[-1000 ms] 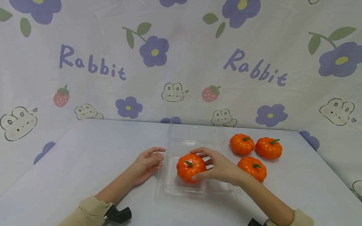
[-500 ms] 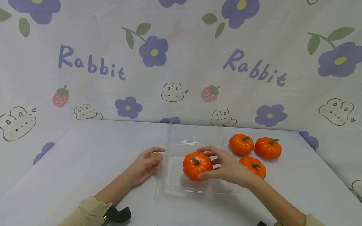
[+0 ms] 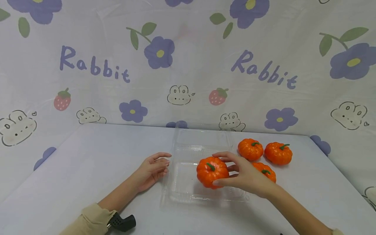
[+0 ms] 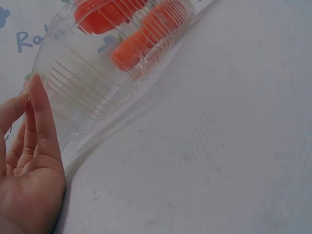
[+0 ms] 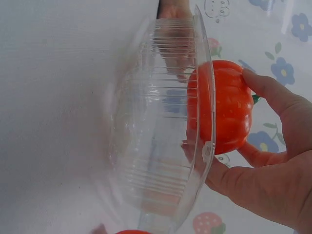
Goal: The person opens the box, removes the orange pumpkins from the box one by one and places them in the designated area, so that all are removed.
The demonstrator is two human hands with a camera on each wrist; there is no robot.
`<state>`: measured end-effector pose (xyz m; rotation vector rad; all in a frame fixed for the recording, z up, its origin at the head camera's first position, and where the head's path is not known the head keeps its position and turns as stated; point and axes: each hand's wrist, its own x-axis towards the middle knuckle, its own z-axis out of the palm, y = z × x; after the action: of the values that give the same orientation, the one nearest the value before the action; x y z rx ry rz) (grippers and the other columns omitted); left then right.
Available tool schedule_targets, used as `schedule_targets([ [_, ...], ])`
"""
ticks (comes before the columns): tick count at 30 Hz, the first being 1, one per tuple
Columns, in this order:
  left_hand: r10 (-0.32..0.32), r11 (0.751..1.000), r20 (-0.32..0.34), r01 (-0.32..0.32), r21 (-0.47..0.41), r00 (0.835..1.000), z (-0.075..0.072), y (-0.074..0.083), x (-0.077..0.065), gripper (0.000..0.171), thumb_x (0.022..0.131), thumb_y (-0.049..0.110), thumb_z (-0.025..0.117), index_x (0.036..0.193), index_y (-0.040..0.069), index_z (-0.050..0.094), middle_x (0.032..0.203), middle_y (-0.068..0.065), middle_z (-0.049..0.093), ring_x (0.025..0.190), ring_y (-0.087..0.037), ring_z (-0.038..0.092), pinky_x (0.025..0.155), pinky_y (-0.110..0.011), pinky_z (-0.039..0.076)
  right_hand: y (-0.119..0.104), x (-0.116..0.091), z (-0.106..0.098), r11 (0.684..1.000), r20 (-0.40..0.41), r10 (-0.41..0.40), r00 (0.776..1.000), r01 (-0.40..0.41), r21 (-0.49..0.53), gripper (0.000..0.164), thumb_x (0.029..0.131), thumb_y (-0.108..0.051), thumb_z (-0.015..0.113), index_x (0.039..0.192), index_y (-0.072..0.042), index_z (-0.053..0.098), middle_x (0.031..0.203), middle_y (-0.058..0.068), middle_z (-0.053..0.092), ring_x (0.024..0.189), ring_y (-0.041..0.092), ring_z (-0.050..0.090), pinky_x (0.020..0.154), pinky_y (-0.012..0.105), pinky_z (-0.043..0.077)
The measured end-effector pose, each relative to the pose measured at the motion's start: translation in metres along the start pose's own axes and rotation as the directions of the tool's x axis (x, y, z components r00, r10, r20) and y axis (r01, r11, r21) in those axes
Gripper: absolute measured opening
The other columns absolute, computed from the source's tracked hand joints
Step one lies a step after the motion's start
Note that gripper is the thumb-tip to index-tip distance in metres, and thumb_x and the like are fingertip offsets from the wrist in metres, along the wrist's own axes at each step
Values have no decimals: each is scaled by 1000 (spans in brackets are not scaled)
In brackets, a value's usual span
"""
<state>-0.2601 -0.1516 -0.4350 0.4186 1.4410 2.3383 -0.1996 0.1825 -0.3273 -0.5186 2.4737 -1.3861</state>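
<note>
My right hand grips a small orange toy pumpkin with a green stem, thumb at its near side and fingers round its far right side. The pumpkin is over the right half of a clear plastic clamshell box; in the right wrist view the held pumpkin is at rim height, partly above the edge. My left hand is at the box's left side, fingers loosely bent. In the left wrist view the fingertips of the left hand are right at the box rim.
The box's lid lies opened toward the back. Right of the box sit three more toy pumpkins: one behind, one farther right, and one partly hidden by my right hand. A printed cloth hangs behind the white table.
My right hand has carried the pumpkin to the right over the box and slightly upward, covering more of the nearest pumpkin. The left hand has stayed in place at the box's side.
</note>
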Motion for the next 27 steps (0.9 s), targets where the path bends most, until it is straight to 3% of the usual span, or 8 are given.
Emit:
schedule_targets([
  [17, -3, 1000, -9, 3, -2, 1000, 2, 1, 0, 27, 104, -7, 51, 118, 12, 64, 90, 4, 65, 74, -6, 65, 69, -14, 57, 0, -22, -15, 1000, -34, -22, 999, 22, -5, 75, 87, -23, 89, 151, -12, 52, 152, 18, 53, 118, 28, 65, 96, 38, 62],
  [27, -7, 1000, -7, 7, -2, 1000, 2, 2, -1, 26, 104, -6, 52, 119, 12, 64, 91, 4, 65, 75, -6, 65, 70, -14, 57, 6, -35, -24, 998, -92, -13, 996, 7, -66, 76, 87, -23, 89, 153, -14, 51, 153, 17, 53, 122, 32, 65, 100, 47, 59],
])
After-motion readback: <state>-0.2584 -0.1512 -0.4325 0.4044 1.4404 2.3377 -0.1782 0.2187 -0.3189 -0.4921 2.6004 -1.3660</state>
